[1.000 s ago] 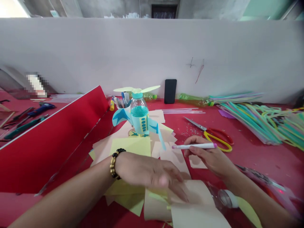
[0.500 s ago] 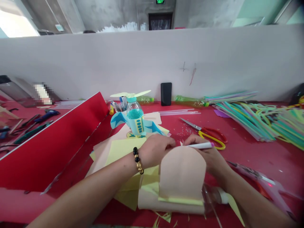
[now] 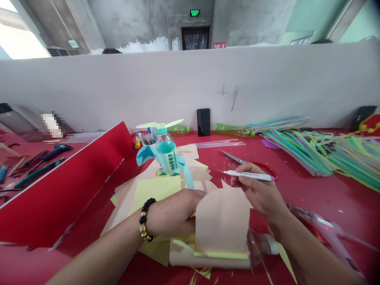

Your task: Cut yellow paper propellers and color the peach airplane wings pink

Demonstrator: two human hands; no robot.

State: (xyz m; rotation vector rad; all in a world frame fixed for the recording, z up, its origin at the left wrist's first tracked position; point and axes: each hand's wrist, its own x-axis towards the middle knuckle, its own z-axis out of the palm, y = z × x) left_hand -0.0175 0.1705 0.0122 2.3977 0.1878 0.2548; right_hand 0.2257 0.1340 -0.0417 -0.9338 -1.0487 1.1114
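Note:
My left hand (image 3: pixel 170 212), with a black and gold bead bracelet (image 3: pixel 144 219) on its wrist, presses against the left side of a beige paper sheet (image 3: pixel 222 225). The sheet stands curved up, with a yellow strip along its lower edge, over a plastic bottle (image 3: pixel 257 247) lying on its side. The paper hides most of the bottle. My right hand (image 3: pixel 258 192) pinches a white marker with a pink tip (image 3: pixel 248 175) just right of the sheet's top. Beyond them stands a bottle model with blue paper wings and a pale propeller (image 3: pixel 164 150).
Loose yellow and beige paper sheets (image 3: pixel 154 189) cover the red table (image 3: pixel 308 202). Scissors (image 3: pixel 234 157) lie partly behind my right hand. Bundled coloured straws (image 3: pixel 299 152) fill the right side. A pen cup (image 3: pixel 148 136), green bottles and a black phone (image 3: pixel 203 122) stand along a white partition.
The beige sheet has gone from lying flat to standing curved over the bottle. My left hand has moved onto its left side. The marker stays in my right hand, and the view has tilted up.

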